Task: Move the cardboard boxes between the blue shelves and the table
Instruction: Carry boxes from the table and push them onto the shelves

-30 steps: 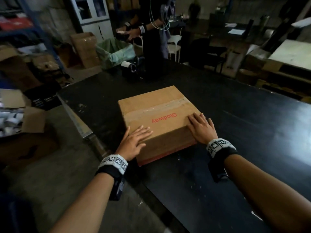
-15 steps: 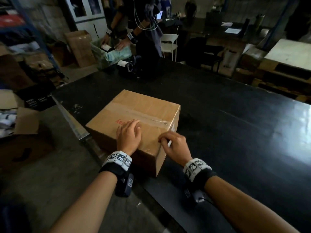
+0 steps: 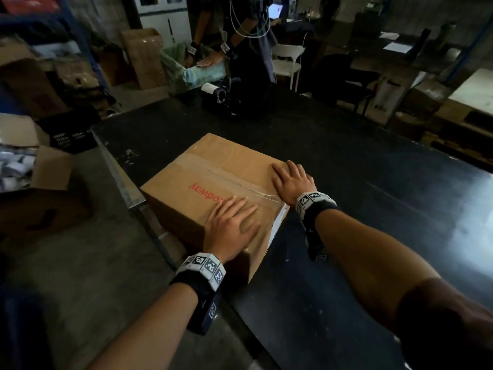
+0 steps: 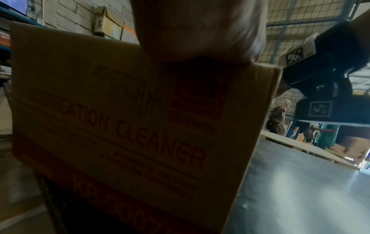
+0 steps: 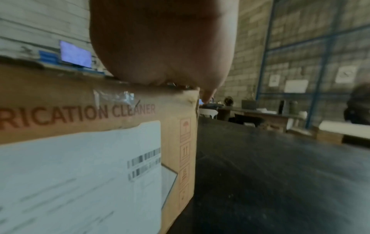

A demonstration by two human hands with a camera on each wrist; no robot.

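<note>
A taped cardboard box (image 3: 210,172) with red print sits turned at an angle on the black table (image 3: 373,209), its left corner at the table's left edge. My left hand (image 3: 232,222) lies flat on the box top near the near corner. My right hand (image 3: 292,180) lies flat on the top at the right corner. The left wrist view shows the box side (image 4: 140,126) printed "CLEANER" under my palm (image 4: 200,31). In the right wrist view my palm (image 5: 164,47) rests on the top edge above a white label (image 5: 80,174). The blue shelves (image 3: 77,30) stand at the far left.
Another person (image 3: 248,49) stands at the table's far end beside a roll device (image 3: 213,89) and a green-lined bin (image 3: 186,68). Open cardboard boxes (image 3: 50,166) lie on the floor to the left. A white chair (image 3: 288,60) and desks stand behind.
The box has turned and slid toward the table's left edge. My right hand moved from the near corner to the right corner and flattened. My left hand shifted to the near corner.
</note>
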